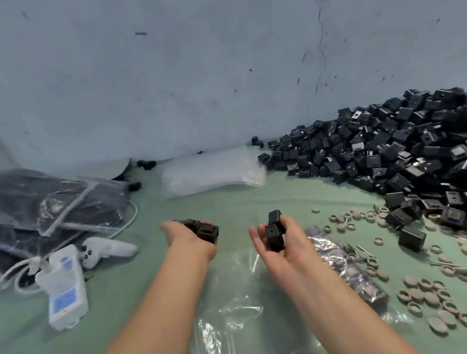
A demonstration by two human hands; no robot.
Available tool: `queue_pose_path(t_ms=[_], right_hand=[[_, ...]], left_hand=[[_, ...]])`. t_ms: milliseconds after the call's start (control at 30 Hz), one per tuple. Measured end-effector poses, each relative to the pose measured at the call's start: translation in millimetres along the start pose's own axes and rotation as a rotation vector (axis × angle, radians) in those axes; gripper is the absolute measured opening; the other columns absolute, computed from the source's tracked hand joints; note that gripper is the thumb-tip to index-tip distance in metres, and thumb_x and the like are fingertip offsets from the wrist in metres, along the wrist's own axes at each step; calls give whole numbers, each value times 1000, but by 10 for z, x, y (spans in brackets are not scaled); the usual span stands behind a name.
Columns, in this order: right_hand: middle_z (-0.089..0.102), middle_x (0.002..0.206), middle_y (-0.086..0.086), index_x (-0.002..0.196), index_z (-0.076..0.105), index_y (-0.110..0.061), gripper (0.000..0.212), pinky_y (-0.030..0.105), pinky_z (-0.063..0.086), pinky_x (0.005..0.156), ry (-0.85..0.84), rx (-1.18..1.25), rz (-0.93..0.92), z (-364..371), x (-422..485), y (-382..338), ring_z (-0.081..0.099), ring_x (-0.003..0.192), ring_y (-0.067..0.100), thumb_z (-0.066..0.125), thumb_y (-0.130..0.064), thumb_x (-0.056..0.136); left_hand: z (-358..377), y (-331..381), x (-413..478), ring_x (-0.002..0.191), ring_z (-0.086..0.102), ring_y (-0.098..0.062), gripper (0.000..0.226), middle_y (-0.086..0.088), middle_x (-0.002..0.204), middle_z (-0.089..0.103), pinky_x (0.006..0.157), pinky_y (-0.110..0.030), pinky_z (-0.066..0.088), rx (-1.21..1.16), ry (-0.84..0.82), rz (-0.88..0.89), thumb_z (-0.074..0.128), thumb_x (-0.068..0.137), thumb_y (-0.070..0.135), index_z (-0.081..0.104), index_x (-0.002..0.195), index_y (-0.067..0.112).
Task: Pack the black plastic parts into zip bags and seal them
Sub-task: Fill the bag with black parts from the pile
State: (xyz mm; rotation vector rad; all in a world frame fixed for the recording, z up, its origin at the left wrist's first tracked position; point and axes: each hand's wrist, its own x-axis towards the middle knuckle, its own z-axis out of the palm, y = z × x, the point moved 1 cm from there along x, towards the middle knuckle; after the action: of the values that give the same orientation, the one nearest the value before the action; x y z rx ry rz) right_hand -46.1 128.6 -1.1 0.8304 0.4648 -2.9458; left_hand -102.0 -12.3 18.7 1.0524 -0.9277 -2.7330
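While your left hand (pixel 187 239) and right hand (pixel 289 252) each curl around several black plastic parts (pixel 275 235) just beyond the clear zip bag (pixel 233 305), you seem mid-load, so next drop them into its mouth.

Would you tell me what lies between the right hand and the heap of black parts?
Head view: scattered grey rings and a crinkled bag of small pieces on the green cover.
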Motion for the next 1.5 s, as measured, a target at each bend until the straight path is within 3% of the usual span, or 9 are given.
queue_pose_path(t_ms=[133, 400, 567, 700, 833, 967, 1100, 1267, 1500], right_hand=[[52, 89, 19, 93, 54, 1, 22, 42, 60, 54, -8, -14, 12, 12, -5, -29, 55, 76, 23, 59, -19, 101], [55, 81, 16, 86, 55, 0, 24, 41, 57, 65, -57, -79, 24, 44, -90, 64, 57, 76, 23, 60, -18, 100], [55, 86, 17, 90, 56, 0, 21, 40, 57, 66, -70, -96, 25, -12, -120, 118, 56, 80, 23, 59, -18, 101], [55, 85, 17, 92, 56, -1, 21, 38, 62, 56, -86, -106, 22, -8, -99, 136, 55, 78, 22, 58, -19, 101], [55, 85, 16, 92, 56, -1, 20, 34, 61, 54, -119, -136, 32, -26, -82, 139, 55, 77, 21, 58, -19, 101], [56, 86, 16, 91, 57, -1, 22, 33, 61, 55, -121, -145, 25, -36, -66, 129, 55, 79, 22, 58, -21, 101], [57, 85, 15, 92, 57, -1, 22, 32, 61, 56, -128, -162, 23, -41, -65, 143, 55, 79, 22, 58, -21, 100], [57, 91, 16, 96, 57, -1, 20, 36, 60, 65, -129, -202, 37, -37, -66, 199, 58, 85, 24, 59, -21, 99], [60, 88, 15, 109, 55, -3, 20, 46, 63, 67, -187, -180, 80, -75, -111, 222, 65, 83, 30, 59, -19, 98]], left_hand=[[1, 58, 81, 48, 44, -20, 25, 0, 63, 47, 48, -18, 41, -36, -18, -28, 33, 89, 22, 43, 66, 18], [-108, 211, 50, 53, 55, -23, 17, -2, 82, 59, 49, -20, 49, -128, -64, -118, 35, 75, 11, 50, 79, 17], [-267, 399, 66, 55, 58, -24, 16, -4, 82, 59, 53, -22, 49, -150, -8, -98, 33, 87, 19, 47, 81, 17], [-367, 531, 87, 66, 63, -28, 15, -5, 94, 63, 57, -28, 51, -169, -10, -95, 36, 90, 19, 50, 90, 17], [-422, 579, 119, 85, 66, -35, 18, -11, 95, 61, 55, -39, 57, -209, -49, -92, 34, 94, 19, 47, 84, 11], [-474, 548, 182, 106, 61, -42, 25, -18, 121, 59, 51, -48, 59, -242, -104, -118, 34, 98, 25, 52, 104, 9], [-530, 505, 222, 102, 65, -40, 47, -23, 124, 61, 48, -39, 58, -242, -204, -135, 43, 94, 22, 51, 137, 6], [-579, 460, 165, 92, 70, -36, 53, -23, 115, 67, 58, -34, 62, -177, -380, -125, 45, 95, 38, 56, 130, -1], [-572, 388, 45, 106, 63, -47, 41, -26, 119, 62, 72, -51, 61, -269, -405, -112, 46, 97, 42, 67, 94, 8]])
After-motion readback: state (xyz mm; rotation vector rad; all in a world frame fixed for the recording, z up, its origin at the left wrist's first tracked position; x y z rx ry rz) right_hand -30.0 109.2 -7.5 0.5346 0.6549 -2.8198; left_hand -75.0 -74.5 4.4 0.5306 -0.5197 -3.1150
